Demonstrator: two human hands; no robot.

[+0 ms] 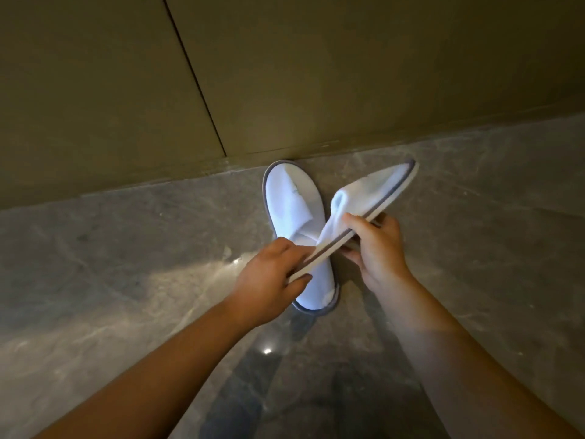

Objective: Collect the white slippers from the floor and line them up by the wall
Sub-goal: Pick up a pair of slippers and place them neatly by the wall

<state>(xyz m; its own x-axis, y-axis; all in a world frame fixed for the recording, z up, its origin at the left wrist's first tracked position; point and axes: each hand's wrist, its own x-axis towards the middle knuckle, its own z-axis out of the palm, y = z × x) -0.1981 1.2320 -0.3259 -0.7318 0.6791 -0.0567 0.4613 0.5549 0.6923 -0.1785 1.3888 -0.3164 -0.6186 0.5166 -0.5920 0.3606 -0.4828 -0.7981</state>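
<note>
One white slipper (292,213) with a grey rim lies flat on the floor, its toe touching the base of the wall (285,74). A second white slipper (373,191) is held in the air above and to the right of it, tilted on its side with the toe pointing up right. My left hand (269,280) pinches its heel end. My right hand (376,245) grips the sole at its middle. The heel of the floor slipper is partly hidden behind my left hand and the held slipper.
The floor (126,264) is polished grey marble with bright glare spots. The olive-brown wall has a dark vertical seam (196,80) left of the slippers. Bare floor stretches along the wall on both sides.
</note>
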